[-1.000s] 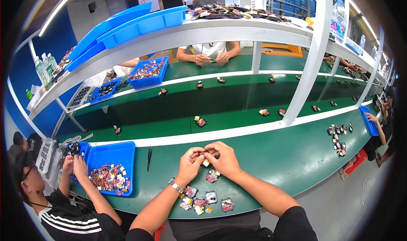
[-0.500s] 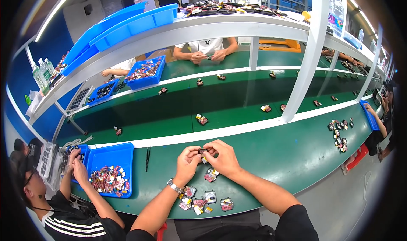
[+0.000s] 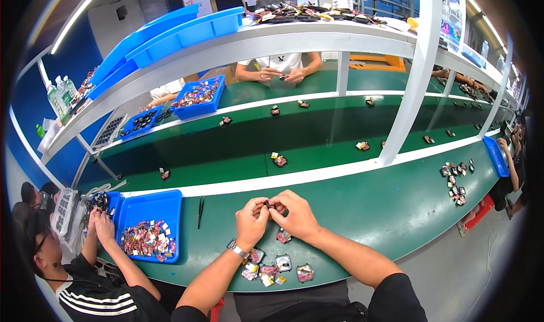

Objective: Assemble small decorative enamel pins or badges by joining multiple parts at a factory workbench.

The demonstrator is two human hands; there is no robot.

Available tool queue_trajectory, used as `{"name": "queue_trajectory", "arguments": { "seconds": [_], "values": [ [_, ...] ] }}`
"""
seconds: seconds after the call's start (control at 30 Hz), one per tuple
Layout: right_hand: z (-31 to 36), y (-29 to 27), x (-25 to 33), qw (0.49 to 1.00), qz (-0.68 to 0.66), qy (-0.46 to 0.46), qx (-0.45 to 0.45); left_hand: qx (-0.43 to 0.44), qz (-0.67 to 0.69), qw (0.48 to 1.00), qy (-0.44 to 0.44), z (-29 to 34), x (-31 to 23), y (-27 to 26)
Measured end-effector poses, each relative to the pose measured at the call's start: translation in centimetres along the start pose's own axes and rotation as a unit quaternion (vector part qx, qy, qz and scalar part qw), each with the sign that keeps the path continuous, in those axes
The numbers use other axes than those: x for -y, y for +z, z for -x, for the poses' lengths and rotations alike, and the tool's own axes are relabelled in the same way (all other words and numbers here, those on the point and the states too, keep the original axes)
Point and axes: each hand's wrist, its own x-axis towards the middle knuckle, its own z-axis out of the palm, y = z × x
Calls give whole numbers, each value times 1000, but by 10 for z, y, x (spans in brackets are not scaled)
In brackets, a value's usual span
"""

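Note:
My left hand (image 3: 250, 222) and my right hand (image 3: 292, 213) meet above the green bench (image 3: 368, 208), and their fingertips pinch one small dark part (image 3: 268, 204) between them. A watch sits on my left wrist. Just below my hands lie several small red and clear packets (image 3: 276, 263) near the bench's front edge. One more packet (image 3: 282, 236) lies under my right wrist.
Black tweezers (image 3: 200, 211) lie left of my hands beside a blue tray (image 3: 148, 225) of small parts. A person at lower left works with both hands by that tray. Another person sits across the conveyor. A white post (image 3: 409, 89) rises at right. More packets (image 3: 456, 180) lie far right.
My hands have stayed together at the same spot, still working the small part. The view has tilted slightly.

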Motion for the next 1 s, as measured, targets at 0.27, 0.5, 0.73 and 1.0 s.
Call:
{"name": "queue_trajectory", "arguments": {
  "seconds": [0.27,0.5,0.73,1.0],
  "values": [
    [0,-1,-2,1000,-8,-16,0,5,-68,998,16,0,-3,-1],
    [-1,-1,-4,1000,-17,-4,7,20,-6,1000,-8,-2,8,-4],
    [0,1,-6,1000,-12,2,19,14,-28,1000,1,-1,2,-5],
    [-1,-2,-4,998,-44,4,33,-3,-86,996,28,-1,1,-6]
  ]
}}
